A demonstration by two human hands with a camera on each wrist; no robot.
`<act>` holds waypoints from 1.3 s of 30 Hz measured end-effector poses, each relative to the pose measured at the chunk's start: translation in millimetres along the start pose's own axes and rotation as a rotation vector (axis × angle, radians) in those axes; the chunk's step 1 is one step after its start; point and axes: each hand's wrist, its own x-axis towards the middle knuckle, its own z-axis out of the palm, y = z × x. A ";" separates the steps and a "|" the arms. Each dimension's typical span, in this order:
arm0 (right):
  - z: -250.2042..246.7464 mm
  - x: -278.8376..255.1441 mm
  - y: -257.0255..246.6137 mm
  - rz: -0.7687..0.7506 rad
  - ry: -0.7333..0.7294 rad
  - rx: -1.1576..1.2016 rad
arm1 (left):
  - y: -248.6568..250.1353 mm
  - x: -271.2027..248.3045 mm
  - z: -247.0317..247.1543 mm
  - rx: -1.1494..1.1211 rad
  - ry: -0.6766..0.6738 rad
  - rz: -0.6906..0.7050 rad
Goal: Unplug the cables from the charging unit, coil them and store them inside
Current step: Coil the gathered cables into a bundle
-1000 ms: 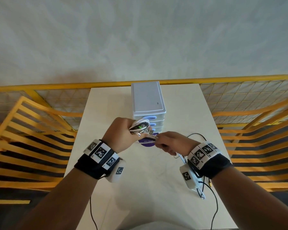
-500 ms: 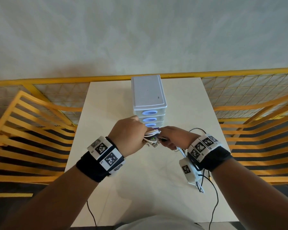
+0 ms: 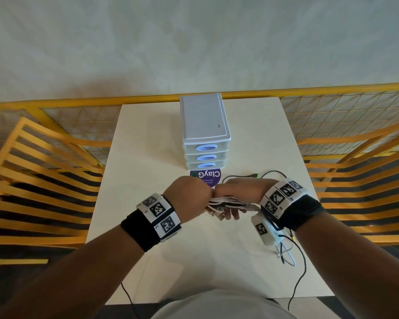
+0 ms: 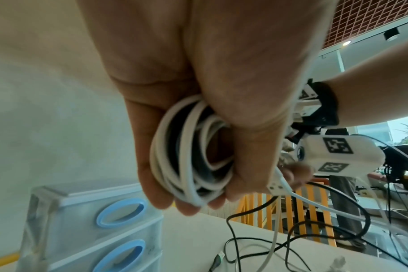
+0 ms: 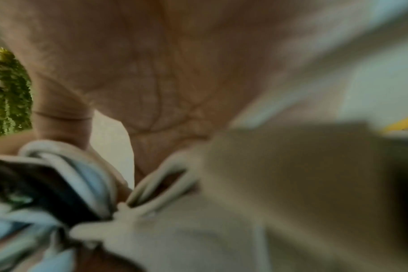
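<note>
My left hand (image 3: 189,199) grips a coil of white cable (image 4: 189,162), fingers curled round its loops. The right hand (image 3: 237,194) meets it knuckle to knuckle, its fingers under the coil (image 3: 226,202) and holding the cable strands (image 5: 163,184); that wrist view is blurred. A white connector (image 4: 277,187) sticks out of the bundle beside the right fingertips. Behind the hands stands a white three-drawer unit (image 3: 204,134) with blue oval handles, all drawers closed. A purple round piece lettered "ClayG" (image 3: 207,177) lies in front of it, partly hidden by my hands.
A loose black cable (image 3: 270,174) with a green-tipped plug lies on the white table (image 3: 148,139) right of the hands. More white and black cable (image 3: 286,254) trails off the right front edge. Yellow railings surround the table on three sides.
Both hands have drawn back from the drawer fronts toward me with the coil between them. The purple piece and the lowest drawer handle now show.
</note>
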 end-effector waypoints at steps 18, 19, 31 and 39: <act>27.0 19.0 -18.0 0.082 0.132 -0.167 | 5.0 3.2 -18.0 -0.069 -0.128 -0.105; 28.5 19.3 -16.9 0.082 0.152 -0.154 | 5.7 3.9 -16.3 -0.078 -0.123 -0.118; 31.2 16.4 -8.8 0.065 0.196 -0.156 | 11.9 13.7 -5.2 -0.053 -0.100 -0.100; 22.4 15.5 2.3 0.071 0.252 -0.115 | -14.8 6.3 1.2 -0.347 0.066 -0.004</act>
